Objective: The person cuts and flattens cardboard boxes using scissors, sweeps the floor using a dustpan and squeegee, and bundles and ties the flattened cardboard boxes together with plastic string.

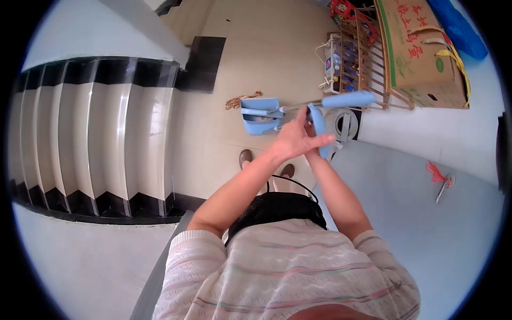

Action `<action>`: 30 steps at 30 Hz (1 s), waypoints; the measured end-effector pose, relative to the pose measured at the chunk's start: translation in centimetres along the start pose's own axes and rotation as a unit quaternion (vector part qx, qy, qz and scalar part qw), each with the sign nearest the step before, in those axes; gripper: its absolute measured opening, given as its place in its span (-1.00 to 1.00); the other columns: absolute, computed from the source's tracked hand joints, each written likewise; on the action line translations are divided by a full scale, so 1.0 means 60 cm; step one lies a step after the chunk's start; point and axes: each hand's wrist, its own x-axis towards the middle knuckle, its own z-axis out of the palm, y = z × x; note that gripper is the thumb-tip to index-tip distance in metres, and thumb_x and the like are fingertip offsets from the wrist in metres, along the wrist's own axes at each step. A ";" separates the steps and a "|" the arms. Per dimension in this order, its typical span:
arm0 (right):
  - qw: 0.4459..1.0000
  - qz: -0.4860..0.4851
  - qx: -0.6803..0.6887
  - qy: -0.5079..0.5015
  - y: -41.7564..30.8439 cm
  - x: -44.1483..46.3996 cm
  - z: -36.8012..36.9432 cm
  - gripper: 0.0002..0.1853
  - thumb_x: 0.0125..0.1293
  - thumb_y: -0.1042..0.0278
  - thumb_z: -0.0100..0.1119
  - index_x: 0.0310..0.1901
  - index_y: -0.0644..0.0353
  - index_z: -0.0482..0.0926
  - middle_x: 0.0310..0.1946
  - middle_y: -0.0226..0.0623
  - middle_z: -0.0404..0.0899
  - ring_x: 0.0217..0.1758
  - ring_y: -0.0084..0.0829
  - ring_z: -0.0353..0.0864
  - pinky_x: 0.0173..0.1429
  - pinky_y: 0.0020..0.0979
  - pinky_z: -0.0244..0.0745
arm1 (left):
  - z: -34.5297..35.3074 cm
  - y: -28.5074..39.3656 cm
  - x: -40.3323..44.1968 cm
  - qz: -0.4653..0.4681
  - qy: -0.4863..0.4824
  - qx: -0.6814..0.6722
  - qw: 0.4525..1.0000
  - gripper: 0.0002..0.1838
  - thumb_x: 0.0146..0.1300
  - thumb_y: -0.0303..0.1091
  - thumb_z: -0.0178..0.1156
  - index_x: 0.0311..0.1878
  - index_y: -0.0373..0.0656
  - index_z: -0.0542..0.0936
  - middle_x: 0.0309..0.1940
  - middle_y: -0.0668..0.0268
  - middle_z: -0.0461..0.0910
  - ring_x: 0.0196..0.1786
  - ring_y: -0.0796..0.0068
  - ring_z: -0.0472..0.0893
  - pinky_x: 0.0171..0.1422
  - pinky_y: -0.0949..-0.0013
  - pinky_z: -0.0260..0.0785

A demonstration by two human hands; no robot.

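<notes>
A blue dustpan [260,127] stands on the tiled floor, with what looks like a broom head in it. Metal poles run from it toward a long light-blue grip [349,100] and a second blue handle [319,124]. My left hand [295,137] is beside the second handle, its thumb stretched to the right across it and a finger pointing along the poles. Partly hidden behind my left hand and that handle, my right hand [311,140] is close against the handle; its fingers are mostly covered, so its grip cannot be made out.
Stairs [122,133] with black edges descend or rise at the left. A rack [365,58] and a large cardboard box [421,58] stand at the upper right. Near the dustpan lies a brown cord [242,100]. A grey door [394,181] with a handle [442,189] is at the right.
</notes>
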 end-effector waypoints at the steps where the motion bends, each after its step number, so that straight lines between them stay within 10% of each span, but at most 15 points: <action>1: 0.916 0.115 0.382 -0.031 -0.014 0.000 0.032 -0.59 0.31 0.16 -0.02 0.09 0.22 0.30 -0.10 -0.28 0.40 0.06 -0.39 0.36 0.14 -0.36 0.29 | -0.004 -0.023 0.001 0.000 0.040 -0.007 0.999 0.04 -0.21 0.32 0.29 0.13 -0.41 0.26 -0.29 -0.02 0.55 -0.18 0.13 0.58 -0.09 0.24 0.42; 6: 0.777 0.245 0.552 -0.180 -0.082 0.018 0.168 -0.67 0.24 0.43 0.04 0.04 0.27 0.33 -0.07 -0.19 0.42 0.00 -0.40 0.45 -0.01 -0.41 0.41 | -0.136 -0.055 0.019 -0.047 0.208 0.135 0.968 -0.24 -0.09 0.00 0.25 0.12 -0.33 0.31 -0.35 -0.04 0.56 -0.26 0.06 0.58 -0.14 0.23 0.43; 9: 0.954 -0.107 0.010 -0.280 -0.146 0.022 0.204 -0.69 0.23 0.41 0.04 0.00 0.25 0.35 -0.07 -0.16 0.43 0.01 -0.40 0.47 -0.02 -0.42 0.44 | -0.223 -0.097 0.002 -0.022 0.207 0.155 0.966 -0.51 -0.10 -0.31 0.19 -0.01 -0.19 0.43 -0.38 0.00 0.57 -0.27 0.04 0.57 -0.18 0.22 0.42; 10: 0.873 -0.281 -0.300 -0.262 -0.161 0.023 0.208 -0.70 0.24 0.37 0.04 -0.01 0.23 0.37 -0.08 -0.16 0.43 0.02 -0.40 0.47 0.00 -0.43 0.44 | -0.246 -0.115 -0.013 0.031 0.239 0.146 0.960 -0.57 -0.10 -0.39 0.17 -0.06 -0.16 0.47 -0.40 0.03 0.57 -0.28 0.04 0.57 -0.19 0.22 0.42; 11: 0.849 -0.306 -0.317 -0.293 -0.130 0.029 0.210 -0.55 0.31 0.04 -0.08 0.09 0.19 0.33 -0.01 -0.19 0.43 0.03 -0.34 0.48 0.00 -0.37 0.47 | -0.267 -0.147 -0.018 0.052 0.228 0.141 0.962 -0.61 -0.10 -0.44 0.15 -0.09 -0.14 0.49 -0.40 0.04 0.57 -0.28 0.03 0.57 -0.20 0.22 0.42; 13: 0.916 0.153 -0.129 -0.347 -0.179 0.071 0.213 -0.51 0.28 -0.01 -0.05 0.08 0.22 0.33 -0.04 -0.13 0.44 -0.14 -0.32 0.56 -0.19 -0.34 0.54 | -0.297 -0.169 -0.032 0.092 0.226 0.197 0.949 -0.64 -0.09 -0.50 0.14 -0.12 -0.11 0.51 -0.41 0.09 0.58 -0.30 0.04 0.57 -0.24 0.23 0.42; 14: 0.862 0.374 -0.016 -0.342 -0.217 0.095 0.215 -0.49 0.27 -0.03 -0.04 0.07 0.24 0.33 -0.06 -0.09 0.45 -0.23 -0.31 0.61 -0.29 -0.33 0.57 | -0.303 -0.170 -0.028 0.099 0.211 0.219 0.948 -0.64 -0.10 -0.50 0.15 -0.12 -0.11 0.50 -0.41 0.09 0.58 -0.32 0.05 0.57 -0.25 0.22 0.42; 19: 0.723 0.414 -0.005 -0.553 -0.364 0.150 0.275 -0.37 0.11 0.00 0.14 0.12 0.23 0.25 -0.35 -0.28 0.48 -0.44 -0.38 0.60 -0.45 -0.33 0.54 | -0.327 -0.192 -0.024 0.143 0.129 0.238 0.952 -0.61 -0.13 -0.50 0.18 -0.12 -0.13 0.49 -0.41 0.10 0.56 -0.34 0.09 0.57 -0.32 0.20 0.39; 26: 0.733 0.452 0.291 -0.418 -0.281 0.243 0.233 -0.89 0.06 0.35 0.13 -0.44 0.17 0.43 -0.58 -0.34 0.40 -0.55 -0.50 0.45 -0.55 -0.43 0.43 | -0.419 -0.226 -0.025 0.065 0.258 0.339 0.902 -0.51 -0.15 -0.61 0.06 -0.02 -0.16 0.49 -0.31 0.03 0.56 -0.27 0.05 0.56 -0.16 0.14 0.41; 30: 0.823 0.395 0.133 -0.386 -0.292 0.332 0.130 -0.73 0.11 0.41 0.08 -0.11 0.20 0.42 -0.51 -0.29 0.44 -0.58 -0.46 0.47 -0.56 -0.44 0.39 | -0.467 -0.183 0.016 0.018 0.297 0.326 0.897 -0.51 -0.12 -0.60 0.05 0.01 -0.20 0.49 -0.22 0.06 0.58 -0.18 0.11 0.58 -0.04 0.28 0.41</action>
